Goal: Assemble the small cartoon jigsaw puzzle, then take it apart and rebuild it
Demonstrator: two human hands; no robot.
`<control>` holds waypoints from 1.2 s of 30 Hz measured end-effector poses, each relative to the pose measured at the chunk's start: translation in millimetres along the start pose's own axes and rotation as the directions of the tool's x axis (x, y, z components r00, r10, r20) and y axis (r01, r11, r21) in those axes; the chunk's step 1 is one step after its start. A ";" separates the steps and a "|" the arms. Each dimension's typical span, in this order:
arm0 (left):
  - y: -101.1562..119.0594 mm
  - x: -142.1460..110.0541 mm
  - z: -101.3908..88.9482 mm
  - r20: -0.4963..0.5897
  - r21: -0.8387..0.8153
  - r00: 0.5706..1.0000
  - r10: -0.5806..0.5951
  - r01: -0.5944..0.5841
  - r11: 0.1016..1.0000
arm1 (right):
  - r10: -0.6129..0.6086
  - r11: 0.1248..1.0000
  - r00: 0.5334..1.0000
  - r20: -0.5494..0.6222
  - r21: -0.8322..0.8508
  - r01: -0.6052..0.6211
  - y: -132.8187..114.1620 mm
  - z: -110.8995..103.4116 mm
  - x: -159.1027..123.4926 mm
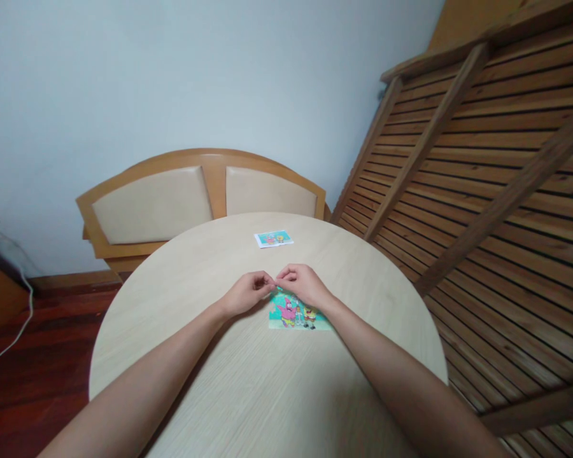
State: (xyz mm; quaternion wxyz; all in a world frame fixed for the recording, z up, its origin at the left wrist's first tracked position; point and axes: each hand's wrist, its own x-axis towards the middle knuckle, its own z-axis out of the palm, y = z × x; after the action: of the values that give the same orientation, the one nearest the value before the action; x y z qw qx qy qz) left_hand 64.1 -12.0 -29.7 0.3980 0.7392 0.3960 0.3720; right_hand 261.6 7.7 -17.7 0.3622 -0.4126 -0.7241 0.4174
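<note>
Left hand (249,292) and right hand (306,284): fingers drawn narrow, tips close together at the far edge of a thin, cartoon-printed sheet (293,316); whether anything is pinched cannot be told. The sheet lies on the round, pale, wood-grained counter (248,394). Beyond rests a white-edged printed card (274,238). Behind: arched wooden headboard (214,181), smooth beige panels. Right: slatted timber frame (430,140).

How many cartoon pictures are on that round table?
2: the near picture, partly covered by the right hand, and the far picture, toward the table's far edge. Others could be hidden underneath.
</note>
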 end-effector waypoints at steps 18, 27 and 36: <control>9.7 -8.5 -3.5 0.146 0.074 0.974 -0.172 0.163 0.984 | -0.163 0.887 0.959 0.233 -0.391 0.246 -18.0 -12.5 -32.2; 9.6 -11.6 -3.2 0.174 0.251 0.968 -0.178 0.131 0.959 | -0.242 0.775 0.876 0.417 -0.460 0.433 -14.2 -23.1 -32.4; 20.4 -14.4 -2.6 0.115 0.523 0.981 -0.154 0.072 0.849 | -0.264 0.770 0.857 0.442 -0.439 0.464 -12.6 -22.5 -30.8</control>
State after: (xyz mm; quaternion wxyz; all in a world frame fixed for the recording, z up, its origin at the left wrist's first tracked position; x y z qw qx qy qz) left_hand 61.8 -31.5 -14.1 0.2355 0.8203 0.4926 0.1704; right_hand 289.7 -17.1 -3.1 0.1720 -0.2627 -0.9305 0.1884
